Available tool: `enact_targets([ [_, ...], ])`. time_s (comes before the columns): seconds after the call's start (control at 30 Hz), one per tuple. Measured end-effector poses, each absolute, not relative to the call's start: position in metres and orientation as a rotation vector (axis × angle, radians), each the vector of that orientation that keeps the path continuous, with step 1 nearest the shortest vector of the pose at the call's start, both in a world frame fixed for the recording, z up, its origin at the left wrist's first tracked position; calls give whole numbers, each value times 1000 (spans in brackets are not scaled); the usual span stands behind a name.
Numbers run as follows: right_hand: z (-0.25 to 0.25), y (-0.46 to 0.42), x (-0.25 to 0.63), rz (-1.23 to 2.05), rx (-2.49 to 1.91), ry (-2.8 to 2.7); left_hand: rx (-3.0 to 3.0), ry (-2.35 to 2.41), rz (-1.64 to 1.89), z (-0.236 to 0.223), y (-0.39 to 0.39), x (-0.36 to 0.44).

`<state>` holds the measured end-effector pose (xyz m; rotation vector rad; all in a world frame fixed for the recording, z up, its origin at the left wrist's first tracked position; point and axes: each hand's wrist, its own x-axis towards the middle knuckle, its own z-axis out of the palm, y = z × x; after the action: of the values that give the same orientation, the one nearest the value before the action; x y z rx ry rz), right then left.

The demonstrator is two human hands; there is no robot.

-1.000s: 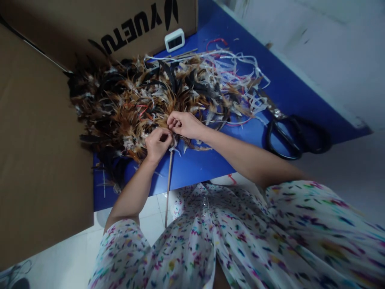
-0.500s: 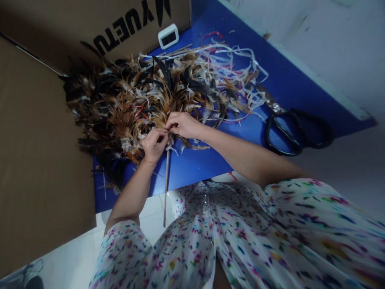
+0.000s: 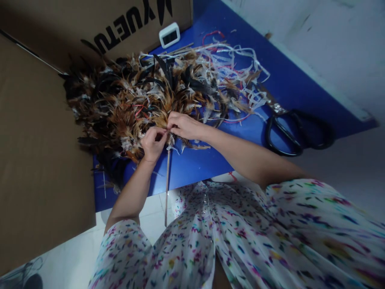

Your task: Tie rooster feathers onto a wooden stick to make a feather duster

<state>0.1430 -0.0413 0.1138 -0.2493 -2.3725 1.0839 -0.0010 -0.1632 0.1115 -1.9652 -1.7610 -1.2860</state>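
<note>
My left hand is closed in a pinch, thumb and forefinger tips together. Its fingertips meet those of my right hand, also closed in a pinch, at the base of a tuft of brown feathers. What the fingertips grip is too small to make out. A thin wooden stick runs down from just below the hands, past the table's front edge; its upper end is hidden among feathers. Pale feather ends hang beneath my fingers. A wide heap of brown and black feathers surrounds the hands.
Tangled white plastic strips lie right of the heap on the blue table. Large black-handled scissors lie to the right, by the wall. A small white digital device stands before a cardboard box. Cardboard borders the left.
Both hands stay at the same spot with their fingertips together. My left finger and thumb form a slightly wider loop. The stick's lower end has shifted slightly right.
</note>
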Motion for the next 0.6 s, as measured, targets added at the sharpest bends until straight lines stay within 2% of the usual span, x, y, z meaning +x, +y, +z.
enact_targets([
  [0.6, 118, -44, 147, 994, -344, -2403, -2000, -1920, -1273, 116, -167, 0],
])
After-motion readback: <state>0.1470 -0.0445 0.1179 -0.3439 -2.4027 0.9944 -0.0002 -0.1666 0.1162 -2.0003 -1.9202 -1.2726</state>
